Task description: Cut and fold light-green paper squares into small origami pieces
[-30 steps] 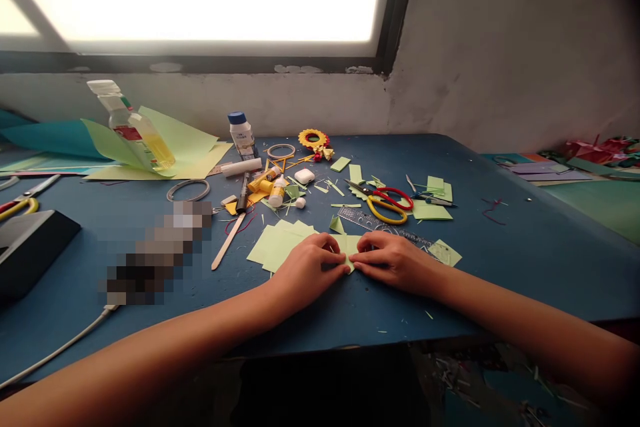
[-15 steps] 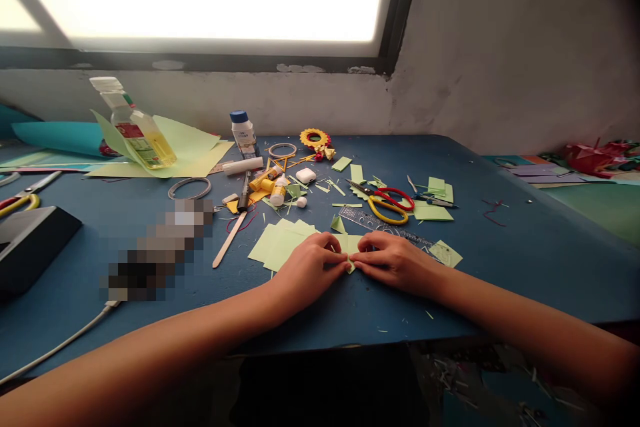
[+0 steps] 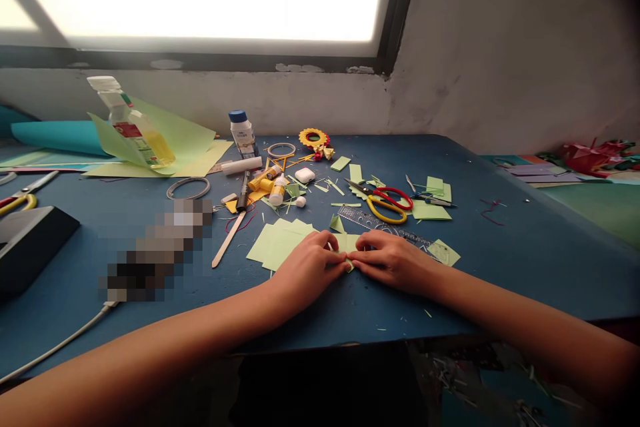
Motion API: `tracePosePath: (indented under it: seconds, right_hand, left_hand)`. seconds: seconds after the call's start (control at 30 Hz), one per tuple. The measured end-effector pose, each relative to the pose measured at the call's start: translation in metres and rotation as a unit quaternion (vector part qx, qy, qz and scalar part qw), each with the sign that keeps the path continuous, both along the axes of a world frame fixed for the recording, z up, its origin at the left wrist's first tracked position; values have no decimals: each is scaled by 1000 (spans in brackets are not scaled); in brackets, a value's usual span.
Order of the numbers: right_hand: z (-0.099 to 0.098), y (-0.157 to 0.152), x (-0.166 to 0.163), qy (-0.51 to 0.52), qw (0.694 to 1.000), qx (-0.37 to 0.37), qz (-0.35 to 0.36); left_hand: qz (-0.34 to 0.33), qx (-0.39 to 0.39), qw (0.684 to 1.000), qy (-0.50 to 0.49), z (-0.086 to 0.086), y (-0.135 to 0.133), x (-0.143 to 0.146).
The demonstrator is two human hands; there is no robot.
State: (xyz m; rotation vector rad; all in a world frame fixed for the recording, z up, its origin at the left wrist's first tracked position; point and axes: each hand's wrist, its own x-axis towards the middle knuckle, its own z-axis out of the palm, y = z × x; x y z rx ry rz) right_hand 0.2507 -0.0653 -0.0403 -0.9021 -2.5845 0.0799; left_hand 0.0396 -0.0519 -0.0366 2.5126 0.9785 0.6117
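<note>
Between my two hands lies a small light-green sheet of paper, partly hidden by the fingers and creased near its lower edge. My left hand pinches its left side, thumb and fingers together. From the right, my right hand pinches the same paper, its fingertips almost meeting those of the left. Just behind stands a small folded green piece. Several loose green squares overlap beside my left hand. A clear plastic ruler lies behind my right hand, with red-and-yellow scissors partly over it.
On the blue table, a glue bottle, a black marker and a wooden stick lie to the left. Farther back stand a white bottle and an oil bottle. A compass lies right among green scraps.
Both hands keep their pinch on the paper with barely any finger movement. The whole view has shifted very slightly.
</note>
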Motion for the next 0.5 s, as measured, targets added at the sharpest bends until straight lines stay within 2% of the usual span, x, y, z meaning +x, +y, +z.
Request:
tracePosePath:
  seconds: [0.13,0.27,0.37,0.5]
  right_hand:
    - [1,-2,1,-41,998,45,4]
    - [8,-6,2,-56,991,112,42]
    - [13,-9,3,-62,988,122,68]
    - [14,-11,3,-77,979,176,66]
  left_hand:
    - [5,-22,999,22,5,0,-1]
    - [11,-33,999,32,7,-1,-1]
    - [13,-39,999,34,9,-2,-1]
    - [20,-46,998,29,10,-2,-1]
